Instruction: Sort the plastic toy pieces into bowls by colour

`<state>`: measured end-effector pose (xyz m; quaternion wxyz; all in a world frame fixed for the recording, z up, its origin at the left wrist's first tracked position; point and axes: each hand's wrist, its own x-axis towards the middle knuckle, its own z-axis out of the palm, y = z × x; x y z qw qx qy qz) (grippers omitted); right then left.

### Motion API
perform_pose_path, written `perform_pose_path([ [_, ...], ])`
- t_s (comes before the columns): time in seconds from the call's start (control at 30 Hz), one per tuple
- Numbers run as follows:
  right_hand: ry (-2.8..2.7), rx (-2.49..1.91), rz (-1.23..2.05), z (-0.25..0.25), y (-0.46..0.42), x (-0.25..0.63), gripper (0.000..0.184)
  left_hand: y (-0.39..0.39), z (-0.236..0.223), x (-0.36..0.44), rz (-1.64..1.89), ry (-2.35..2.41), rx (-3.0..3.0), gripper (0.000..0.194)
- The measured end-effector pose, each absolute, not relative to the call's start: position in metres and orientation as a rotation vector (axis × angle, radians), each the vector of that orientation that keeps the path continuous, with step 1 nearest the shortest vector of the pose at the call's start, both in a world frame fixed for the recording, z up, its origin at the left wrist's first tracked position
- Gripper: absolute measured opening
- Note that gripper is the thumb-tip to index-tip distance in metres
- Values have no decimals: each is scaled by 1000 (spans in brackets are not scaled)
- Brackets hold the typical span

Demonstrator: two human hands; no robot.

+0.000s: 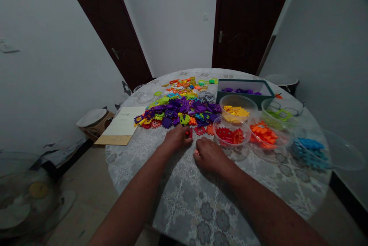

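My left hand [178, 137] is at the near edge of a heap of plastic gear-edged building pieces [184, 108], mostly purple, with lime, yellow, blue and red among them. Its fingers are closed on a red building piece [189, 133]. Just to the right, my right hand [209, 154] rests low over the tablecloth with its fingers curled in. A small pale-orange bit shows at those fingertips, too small to name. Beyond the right hand stands a clear tub of red pieces [231, 132]. Loose red pieces [200, 130] lie between the heap and that tub.
Clear tubs hold yellow pieces [236, 112], orange pieces [263, 134], lime pieces [280, 114] and blue pieces [312, 152]. Behind them stands a dark green box [244, 83] with purple pieces. An open notebook [122, 123] overhangs the round table's left edge. Stools stand beside the table.
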<state>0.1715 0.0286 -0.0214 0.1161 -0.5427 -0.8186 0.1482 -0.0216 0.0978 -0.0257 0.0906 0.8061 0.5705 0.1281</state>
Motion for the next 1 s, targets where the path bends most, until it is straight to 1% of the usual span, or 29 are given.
perform_pose_path([
  [0.13,-2357,-1598,422,-23,30,168,19,95,-29,-21,453,1690,2376,21],
  [0.3,-2186,-1540,500,-28,33,164,22,80,-40,-28,690,1572,2373,23],
  [0.37,-2028,-1476,618,-30,36,163,21,77,-43,-31,797,1533,2360,20],
  [0.47,-1765,-1354,903,-33,42,161,16,76,-44,-32,870,1537,2294,14],
  [0.53,-1588,-1282,1061,-34,45,160,18,78,-41,-32,911,1555,2203,14],
  [0.67,-1304,-1224,1269,-35,47,157,28,81,-31,-37,1124,1517,1805,14],
  [0.77,-1169,-1189,1421,-34,46,154,33,83,-23,-38,1316,1338,1272,29],
  [0.87,-1123,-1119,1450,-29,44,151,34,83,-16,-35,1341,1045,780,44],
  [0.9,-1132,-1092,1438,-27,42,150,32,83,-14,-33,1325,972,672,45],
  [1.0,-1199,-971,1403,-16,38,150,25,83,-11,-25,1326,807,489,38],
])
